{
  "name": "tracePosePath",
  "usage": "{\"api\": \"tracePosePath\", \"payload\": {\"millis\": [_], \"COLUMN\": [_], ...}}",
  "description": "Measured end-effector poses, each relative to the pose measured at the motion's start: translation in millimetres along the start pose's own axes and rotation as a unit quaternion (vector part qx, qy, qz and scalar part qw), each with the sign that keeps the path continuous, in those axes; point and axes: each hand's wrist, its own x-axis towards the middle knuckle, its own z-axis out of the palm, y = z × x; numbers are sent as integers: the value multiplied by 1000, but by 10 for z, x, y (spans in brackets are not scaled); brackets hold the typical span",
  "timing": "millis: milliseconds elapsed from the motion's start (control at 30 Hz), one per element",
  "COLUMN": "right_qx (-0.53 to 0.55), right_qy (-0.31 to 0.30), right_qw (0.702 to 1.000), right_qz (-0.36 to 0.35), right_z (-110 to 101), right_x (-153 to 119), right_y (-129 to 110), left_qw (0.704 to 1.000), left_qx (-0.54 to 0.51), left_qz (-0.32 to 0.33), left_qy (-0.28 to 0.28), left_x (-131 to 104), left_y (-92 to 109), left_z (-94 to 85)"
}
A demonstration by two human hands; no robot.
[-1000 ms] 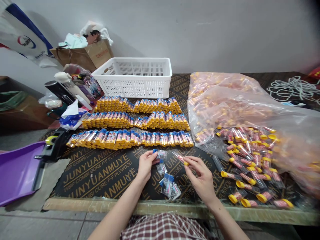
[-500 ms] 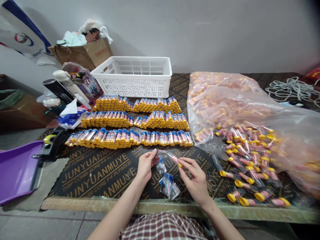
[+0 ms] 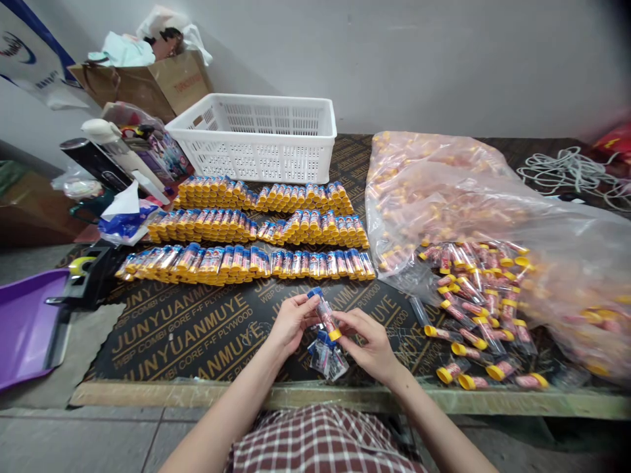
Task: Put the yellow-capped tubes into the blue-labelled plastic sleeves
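Note:
Between my two hands is a small clear tube (image 3: 325,314) with a yellow cap at its lower end, a reddish-white printed inside and a blue band around its upper end. My left hand (image 3: 294,322) pinches it near the blue end. My right hand (image 3: 367,343) grips it by the yellow-capped end. The tube tilts, blue end up and leftward. Just below my hands, several clear plastic sleeves (image 3: 328,362) with blue print lie in a small pile on the dark plywood table (image 3: 187,328).
Stacked rows of blue-and-yellow tubes (image 3: 211,259) lie ahead, before a white basket (image 3: 256,154). To the right, loose yellow-capped tubes (image 3: 473,289) spill from a large plastic bag (image 3: 438,190). A tape dispenser (image 3: 81,272) and purple dustpan (image 3: 32,328) are left.
The tube in my right hand and the blue-printed sleeve in my left have come together. Both hands now hold the one tube, and the view has shifted slightly.

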Motion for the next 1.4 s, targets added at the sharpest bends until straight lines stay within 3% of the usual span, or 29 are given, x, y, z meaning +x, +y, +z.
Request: {"api": "tracePosePath", "payload": {"millis": [167,333,433,767,1033,1133,1200,1267,1333,1400], "right_qx": [-83,-23,-16,19,22,-10,-64,-147,-236,-289], "right_qy": [14,-65,-71,-30,-32,-47,-32,10,33,20], "right_qw": [996,997,997,999,999,998,996,988,971,957], "right_qz": [-30,-24,-24,-22,-21,-40,-55,-54,-33,-17], "right_z": [-56,-78,-72,-39,2,-45,-145,-290,-439,-546], "right_x": [73,99,82,59,40,127,289,526,792,1027], "right_y": [-31,-36,-36,-42,-36,-29,17,115,257,414], "left_qw": [997,994,993,993,994,994,988,947,857,775], "left_qx": [54,66,65,65,70,84,153,308,485,601], "left_qz": [-24,-46,-51,-57,-49,-44,-3,80,152,175], "left_qy": [-40,-76,-79,-75,-64,-57,-21,42,85,86], "left_x": [-80,-144,-155,-196,-208,-155,-77,18,105,167], "left_y": [-38,-96,-112,-83,-96,-93,-96,-113,-146,-191], "left_z": [46,94,104,142,150,102,14,-109,-234,-324]}}
